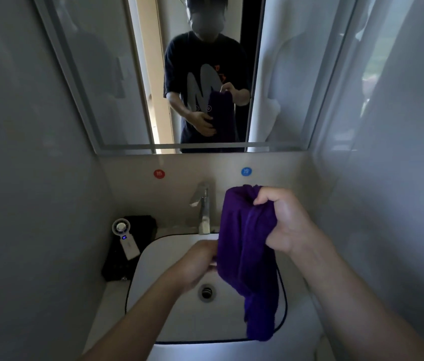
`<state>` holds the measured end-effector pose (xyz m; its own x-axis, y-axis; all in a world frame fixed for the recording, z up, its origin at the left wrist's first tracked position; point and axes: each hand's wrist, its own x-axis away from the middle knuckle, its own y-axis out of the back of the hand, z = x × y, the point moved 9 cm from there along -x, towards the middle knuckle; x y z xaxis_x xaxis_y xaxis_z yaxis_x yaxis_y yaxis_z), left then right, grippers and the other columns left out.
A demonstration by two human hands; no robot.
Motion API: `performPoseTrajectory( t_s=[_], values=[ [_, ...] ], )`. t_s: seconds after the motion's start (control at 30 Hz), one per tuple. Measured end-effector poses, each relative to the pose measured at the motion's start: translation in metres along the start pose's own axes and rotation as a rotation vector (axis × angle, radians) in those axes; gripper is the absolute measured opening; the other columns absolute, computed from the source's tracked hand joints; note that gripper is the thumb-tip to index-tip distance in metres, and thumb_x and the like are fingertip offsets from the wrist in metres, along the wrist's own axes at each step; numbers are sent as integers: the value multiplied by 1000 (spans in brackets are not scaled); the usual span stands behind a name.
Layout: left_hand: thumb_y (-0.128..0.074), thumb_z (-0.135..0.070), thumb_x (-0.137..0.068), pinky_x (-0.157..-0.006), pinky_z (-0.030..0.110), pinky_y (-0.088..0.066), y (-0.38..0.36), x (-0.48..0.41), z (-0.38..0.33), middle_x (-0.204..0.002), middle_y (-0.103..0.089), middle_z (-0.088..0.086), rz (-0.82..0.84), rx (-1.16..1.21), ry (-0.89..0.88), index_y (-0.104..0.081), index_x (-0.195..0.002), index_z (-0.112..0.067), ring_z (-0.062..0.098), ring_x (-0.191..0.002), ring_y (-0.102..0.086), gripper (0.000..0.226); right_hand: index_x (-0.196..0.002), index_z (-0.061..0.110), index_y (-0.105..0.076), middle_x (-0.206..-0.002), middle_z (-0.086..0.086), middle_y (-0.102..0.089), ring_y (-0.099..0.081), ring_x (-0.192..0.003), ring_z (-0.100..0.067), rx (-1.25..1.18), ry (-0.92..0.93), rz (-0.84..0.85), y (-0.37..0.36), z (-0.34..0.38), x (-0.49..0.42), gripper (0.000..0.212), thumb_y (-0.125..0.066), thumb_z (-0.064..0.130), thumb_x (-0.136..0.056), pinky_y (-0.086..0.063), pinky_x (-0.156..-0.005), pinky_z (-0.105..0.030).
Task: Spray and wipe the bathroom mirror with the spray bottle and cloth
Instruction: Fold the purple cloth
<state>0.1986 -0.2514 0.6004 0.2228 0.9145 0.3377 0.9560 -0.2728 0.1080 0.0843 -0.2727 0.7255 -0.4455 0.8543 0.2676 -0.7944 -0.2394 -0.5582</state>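
A white sink [171, 319] with a dark rim sits between grey walls in a narrow bathroom, with the mirror [117, 87] above it. A tap [203, 207] stands below red [159, 174] and blue [246, 171] stickers, and a small fan [125, 237] lies on a black box [142, 225] on the left. Over the basin hangs the purple cloth [244, 246]. The right hand [284, 222] grips its bunched top and the left hand [200, 261] pinches its side, partly hiding the tap.

Desk: What is lost from your feed?
Operator: I see the left hand [200, 259] with fingertips buried behind the purple cloth [247, 256], which also covers part of the right rim of the sink [143, 259]. The mirror [117, 74] runs off the top edge. Marks on the red sticker [159, 174] and blue sticker [246, 171] are too small for me to read.
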Motion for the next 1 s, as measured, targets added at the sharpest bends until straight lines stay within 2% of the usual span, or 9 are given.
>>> performPoseTrajectory(
  t_s=[0.07,0.17,0.23,0.33,0.5,0.57,0.77,0.83,1.0],
  values=[
    [-52,-43,-98,-88,34,-49,6,-1,-18,-101,-75,0,-65,225,-46,-79,-98,-25,17,-96,-68,32,-57,8,-63,-67,-7,-63,-65,-62,-21,11,25,-16,7,8,5,21,-47,-1,-66,-54,-73,-34],
    [-59,-38,-98,-99,42,-51,40,-5,-43,-120,-74,5,-190,470,-124,-73,-118,-14,23,-117,-66,35,-52,13,-48,-60,-1,-50,-53,-56,-16,83,74,-27,23,21,12,14,-47,0,-59,-46,-59,-30],
    [-61,-31,-99,-98,47,-55,66,0,-69,-120,-74,9,-230,512,-178,-67,-119,-10,25,-115,-68,30,-59,10,-47,-63,-3,-49,-53,-57,-16,138,86,-61,38,23,18,10,-47,1,-57,-48,-55,-28],
    [-64,-26,-98,-76,32,-59,100,16,-127,-89,-76,2,-282,326,-279,-71,-99,-15,17,-89,-71,14,-55,14,-47,-61,-2,-51,-54,-59,-18,216,64,-160,69,18,23,13,-45,1,-57,-46,-55,-29],
    [-73,-34,-91,-94,42,-54,114,47,-225,-98,-79,6,-342,-185,-425,-79,-97,-15,22,-97,-74,21,-68,11,-44,-70,-4,-52,-57,-65,-21,326,25,-291,107,11,18,17,-48,-1,-57,-43,-53,-29],
    [-76,-34,-88,-86,36,-57,115,58,-249,-92,-80,3,-374,-255,-473,-81,-91,-17,20,-91,-76,17,-71,9,-44,-79,-7,-51,-54,-71,-23,355,24,-368,122,9,14,16,-46,-6,-69,-43,-56,-30],
    [-75,-31,-89,-51,8,-48,153,78,-273,-69,-77,-9,-473,-328,-501,-80,-69,-24,-2,-60,-70,22,-90,-4,-63,-103,-23,-69,-68,-88,-38,316,-4,-425,140,3,9,24,-41,-7,-82,-62,-64,-40],
    [-72,-33,-92,-50,10,-49,169,80,-265,-64,-75,-10,-480,-340,-463,-80,-65,-27,-2,-56,-68,29,-104,-3,-63,-104,-21,-70,-70,-88,-35,256,-10,-390,132,4,7,28,-41,-1,-86,-60,-68,-40],
    [-72,-38,-90,-70,31,-53,240,75,-215,-93,-79,-1,-613,-78,-343,-76,-96,-17,19,-87,-73,22,-109,10,-63,-88,-6,-76,-73,-76,-20,43,112,-279,107,40,0,23,-45,9,-95,-51,-78,-38]
  ],
)
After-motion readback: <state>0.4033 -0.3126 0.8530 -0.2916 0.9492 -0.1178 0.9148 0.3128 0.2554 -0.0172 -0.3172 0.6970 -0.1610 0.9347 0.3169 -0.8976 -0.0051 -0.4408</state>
